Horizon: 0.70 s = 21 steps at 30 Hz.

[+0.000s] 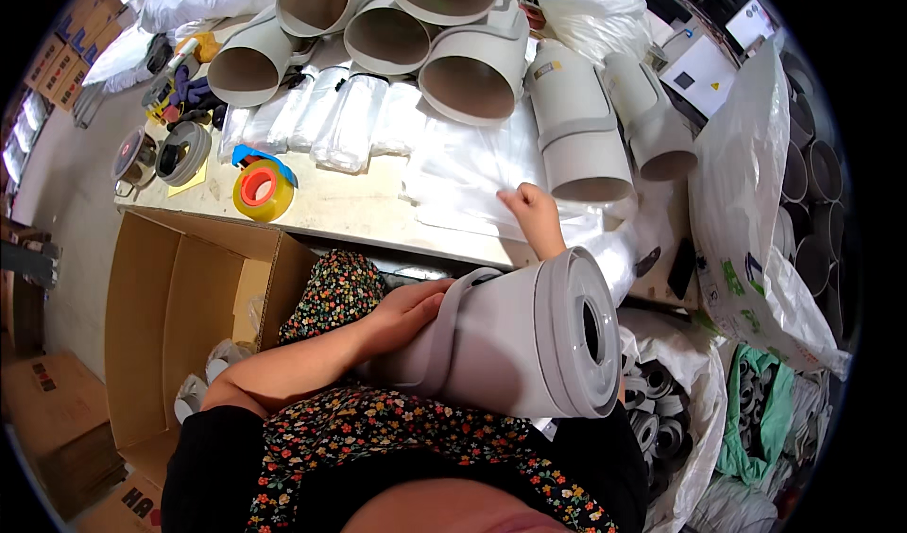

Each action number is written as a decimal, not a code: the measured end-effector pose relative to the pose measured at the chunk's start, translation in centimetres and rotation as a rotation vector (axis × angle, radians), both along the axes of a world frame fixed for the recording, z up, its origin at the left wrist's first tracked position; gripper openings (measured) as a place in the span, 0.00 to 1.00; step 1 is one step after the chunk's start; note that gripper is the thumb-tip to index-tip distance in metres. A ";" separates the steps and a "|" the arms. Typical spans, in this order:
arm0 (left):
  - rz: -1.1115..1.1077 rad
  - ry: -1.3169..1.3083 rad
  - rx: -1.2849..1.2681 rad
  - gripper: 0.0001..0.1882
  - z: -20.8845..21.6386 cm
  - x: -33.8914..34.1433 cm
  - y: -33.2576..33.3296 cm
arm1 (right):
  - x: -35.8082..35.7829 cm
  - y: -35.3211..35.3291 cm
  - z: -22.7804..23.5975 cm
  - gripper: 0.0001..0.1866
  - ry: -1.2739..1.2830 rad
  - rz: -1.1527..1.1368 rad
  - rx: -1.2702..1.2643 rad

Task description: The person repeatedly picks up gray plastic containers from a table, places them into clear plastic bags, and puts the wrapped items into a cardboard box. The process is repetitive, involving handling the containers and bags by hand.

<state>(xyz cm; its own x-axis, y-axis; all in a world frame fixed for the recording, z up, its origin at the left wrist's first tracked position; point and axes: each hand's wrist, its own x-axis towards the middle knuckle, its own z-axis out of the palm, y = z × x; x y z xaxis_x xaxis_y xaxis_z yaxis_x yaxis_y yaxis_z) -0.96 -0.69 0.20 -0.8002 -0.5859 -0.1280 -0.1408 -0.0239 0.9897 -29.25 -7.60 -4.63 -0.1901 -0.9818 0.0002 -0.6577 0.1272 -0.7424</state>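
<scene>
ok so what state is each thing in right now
grey jug: on its side in the lap, base facing right
left hand: flat on the jug
right hand: on the clear bags
clear bags: flat on the table
cardboard box: open
tape roll: lying flat
stacked jugs: on their sides, mouths open

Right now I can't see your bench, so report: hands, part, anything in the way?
Left hand steadying grey housing on lap. Right hand on clear bags. Other housings crowd table.
</scene>
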 end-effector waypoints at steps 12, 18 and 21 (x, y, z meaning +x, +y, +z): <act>0.017 0.244 -0.003 0.19 -2.3 -0.9 0.1 | 3.1 6.7 3.1 0.12 -0.764 0.475 0.017; 0.411 0.262 0.123 0.13 2.5 -6.5 -3.4 | 6.8 7.4 4.1 0.22 -1.198 0.141 -0.279; 0.455 0.499 0.243 0.06 1.1 -8.3 -5.1 | 6.8 7.2 4.9 0.19 -1.082 -0.057 -0.331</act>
